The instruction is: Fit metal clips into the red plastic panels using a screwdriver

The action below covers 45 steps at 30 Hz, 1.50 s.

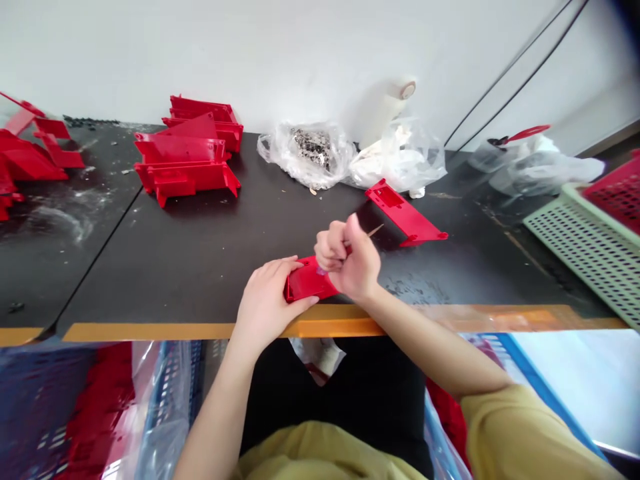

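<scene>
"Red panel (pixel 304 284) is lying on the black tabletop (pixel 175 267), close to the near edge. How far along is it?"

"I'm guessing it's partway. The left hand (pixel 267 293) is gripping its left end, fingers on the far side, thumb on the near side. The right hand (pixel 353 261) is making a tight fist around a thin, pointy stick (pixel 376 230)."

"So each grip is holding something. What's done?"

"Nothing is showing me that for sure. Another red panel (pixel 407 219) is lying behind, to the right, and red parts (pixel 185 157) are standing bunched to the left. Maybe they're waiting, maybe they're done."

"How is the first one looking?"

"It's looking smooth and shiny, with a little rim. The fist is hiding its right end."

"And farther back?"

"A clear bag (pixel 280 150) is holding small shiny bits."
</scene>
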### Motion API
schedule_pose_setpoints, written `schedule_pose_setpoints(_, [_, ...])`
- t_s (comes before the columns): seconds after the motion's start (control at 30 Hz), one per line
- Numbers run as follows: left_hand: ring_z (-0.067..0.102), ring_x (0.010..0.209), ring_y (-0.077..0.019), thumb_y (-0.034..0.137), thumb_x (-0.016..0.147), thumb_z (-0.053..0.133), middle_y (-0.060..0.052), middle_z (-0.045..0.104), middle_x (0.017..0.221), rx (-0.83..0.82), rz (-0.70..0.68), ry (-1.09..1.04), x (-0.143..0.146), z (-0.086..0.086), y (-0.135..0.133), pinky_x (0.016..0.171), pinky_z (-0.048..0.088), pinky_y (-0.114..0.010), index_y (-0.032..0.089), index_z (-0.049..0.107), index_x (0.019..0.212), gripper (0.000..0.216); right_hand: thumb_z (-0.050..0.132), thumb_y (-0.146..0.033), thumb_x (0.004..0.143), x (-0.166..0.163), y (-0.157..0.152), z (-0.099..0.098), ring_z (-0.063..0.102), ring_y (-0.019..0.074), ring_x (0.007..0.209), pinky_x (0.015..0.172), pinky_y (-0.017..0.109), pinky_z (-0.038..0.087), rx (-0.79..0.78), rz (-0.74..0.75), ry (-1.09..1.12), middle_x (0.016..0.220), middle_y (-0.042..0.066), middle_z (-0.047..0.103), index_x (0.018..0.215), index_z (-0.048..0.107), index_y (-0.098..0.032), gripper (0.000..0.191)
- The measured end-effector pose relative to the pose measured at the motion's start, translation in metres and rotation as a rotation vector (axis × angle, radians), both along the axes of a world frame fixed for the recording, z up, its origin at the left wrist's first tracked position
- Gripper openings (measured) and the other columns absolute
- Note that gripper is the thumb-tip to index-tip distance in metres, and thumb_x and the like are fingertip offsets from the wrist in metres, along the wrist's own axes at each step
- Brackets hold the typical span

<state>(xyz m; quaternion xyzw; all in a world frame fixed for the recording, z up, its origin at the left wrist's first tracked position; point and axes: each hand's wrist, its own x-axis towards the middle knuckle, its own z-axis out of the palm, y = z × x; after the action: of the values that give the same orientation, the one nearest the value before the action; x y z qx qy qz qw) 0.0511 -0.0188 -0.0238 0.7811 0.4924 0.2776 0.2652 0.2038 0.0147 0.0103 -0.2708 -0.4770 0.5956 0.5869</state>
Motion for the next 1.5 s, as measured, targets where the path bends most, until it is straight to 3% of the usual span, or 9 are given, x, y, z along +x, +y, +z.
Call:
schedule_pose_setpoints(0.37, [0.058,0.120,-0.0258,0.038,0.078,0.076,-0.004,0.065,0.130,-0.004,-0.010,0.007,0.000,0.001,0.001,0.103,0.043,-0.044,0.023,0.059,0.119,0.047,0.053,-0.063,0.088,-0.005,-0.002,-0.008,0.023,0.0067,0.041,0.040,0.024,0.017,0.053,0.041,-0.082,0.044,-0.005,0.028,0.048,0.034,-0.020,0.062])
schedule_pose_setpoints(0.53, [0.058,0.121,-0.0268,0.039,0.078,0.076,-0.005,0.064,0.132,0.001,-0.007,0.003,0.000,0.000,0.001,0.104,0.043,-0.045,0.024,0.059,0.116,0.045,0.050,-0.069,0.086,0.000,0.004,-0.005,0.016,0.0063,0.038,0.038,0.024,0.015,-0.012,-0.004,-0.044,0.045,-0.006,0.024,0.048,0.032,-0.021,0.064])
schedule_pose_setpoints(0.87, [0.057,0.122,-0.0285,0.042,0.080,0.075,-0.007,0.065,0.131,0.007,-0.034,0.054,0.001,0.000,0.003,0.104,0.043,-0.047,0.023,0.059,0.117,0.045,0.048,-0.071,0.086,-0.006,0.001,-0.008,0.020,0.0061,0.040,0.040,0.024,0.018,0.006,0.043,-0.124,0.043,-0.006,0.026,0.049,0.031,-0.020,0.065])
schedule_pose_setpoints(1.1, [0.058,0.119,-0.0294,0.041,0.080,0.075,-0.007,0.067,0.125,0.005,-0.039,0.026,0.002,0.001,0.004,0.102,0.044,-0.047,0.022,0.061,0.114,0.041,0.036,-0.052,0.100,-0.001,-0.001,-0.018,0.031,0.0076,0.048,0.050,0.027,0.028,0.214,0.124,-0.419,0.054,-0.004,0.036,0.058,0.038,-0.020,0.053])
schedule_pose_setpoints(1.5, [0.062,0.110,-0.0272,0.029,0.078,0.077,-0.006,0.070,0.116,0.023,-0.012,-0.081,0.001,-0.002,0.001,0.096,0.047,-0.044,0.019,0.062,0.110,0.036,0.033,-0.046,0.101,-0.009,-0.003,-0.010,0.030,0.0084,0.051,0.053,0.026,0.027,0.433,0.174,-0.687,0.057,-0.005,0.032,0.060,0.034,-0.020,0.049])
